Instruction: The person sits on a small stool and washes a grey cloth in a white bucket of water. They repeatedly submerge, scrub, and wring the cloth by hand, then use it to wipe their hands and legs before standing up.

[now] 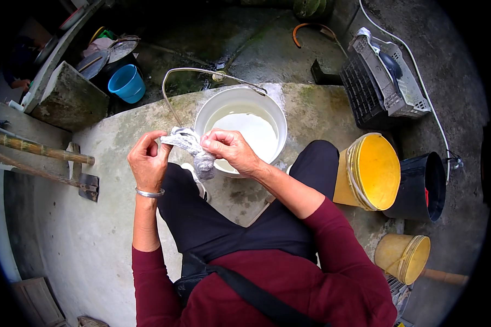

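Note:
A wet grey-and-white patterned cloth piece, which looks like a sock [187, 143], is stretched between my two hands at the near left rim of a metal pail. The fingertips of my left hand [150, 158] pinch its left end. My right hand [232, 150] grips its other side between thumb and bent fingers, and a bunched part hangs below. The pail [281, 122] stands between my feet and holds clear water. Its wire handle [186, 70] leans toward the far left. My right hand covers part of the pail's near rim.
Right of my knee stand a yellow bucket [379, 171], a black bucket [420, 188] and a smaller yellow bucket [403, 257]. Plastic crates [365, 82] are stacked at far right. A blue bucket [126, 83] stands far left. Long-handled tools [43, 150] lean at left; a person's hand [22, 84] shows beyond.

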The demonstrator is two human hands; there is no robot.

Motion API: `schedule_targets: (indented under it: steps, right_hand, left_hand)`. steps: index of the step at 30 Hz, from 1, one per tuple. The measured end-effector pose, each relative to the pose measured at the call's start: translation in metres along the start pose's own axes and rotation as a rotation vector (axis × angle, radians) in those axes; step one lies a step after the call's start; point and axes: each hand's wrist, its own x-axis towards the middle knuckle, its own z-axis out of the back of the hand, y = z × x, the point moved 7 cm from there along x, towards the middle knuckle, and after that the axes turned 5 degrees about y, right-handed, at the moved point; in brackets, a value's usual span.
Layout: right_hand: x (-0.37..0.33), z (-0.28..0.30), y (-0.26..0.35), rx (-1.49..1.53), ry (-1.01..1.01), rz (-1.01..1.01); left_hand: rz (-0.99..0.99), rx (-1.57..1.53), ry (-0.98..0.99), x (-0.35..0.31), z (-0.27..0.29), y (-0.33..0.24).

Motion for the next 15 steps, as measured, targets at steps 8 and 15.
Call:
schedule_targets:
  steps: [8,15]
  right_hand:
    - [0.025,-0.044,-0.020,-0.061,-0.040,0.080]
    - [0.051,-0.065,-0.046,-0.049,0.040,-0.054]
  left_hand:
    - [0.200,-0.912,0.177,-0.020,0.017,0.023]
    - [0.061,-0.678,-0.126,-0.033,0.047,0.031]
